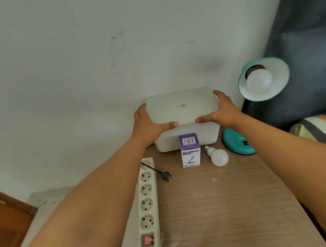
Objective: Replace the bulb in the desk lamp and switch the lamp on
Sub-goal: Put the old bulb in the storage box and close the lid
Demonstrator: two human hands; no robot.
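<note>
I see the wooden tabletop [230, 197] running away from me to the wall, and at its far end a white lidded plastic box [182, 118] that looks light, smooth and a little slippery. My left hand [149, 123] and right hand [221, 111] are spread wide and pressed flat against its two ends, thumbs lying along the front edge of the lid, neither curled round anything else. To the right stands the teal desk lamp [264, 81], its shade tilted toward me with a frosted bulb [259, 80] seated in the socket; its round base [237, 142] rests on the tabletop partly behind my right forearm. I judge the shade thin and easy to swing, so I would steady it at the neck and turn the bulb by its globe with a gentle grip. A white power strip [147, 208] lies along the left edge, the black plug [164, 175] loose beside it, not in any socket. The purple-and-white bulb carton [190, 150] stands against the box front, and just right of it lies the spare bulb [218, 156], light and fragile, apt to roll, best lifted by the globe.
</note>
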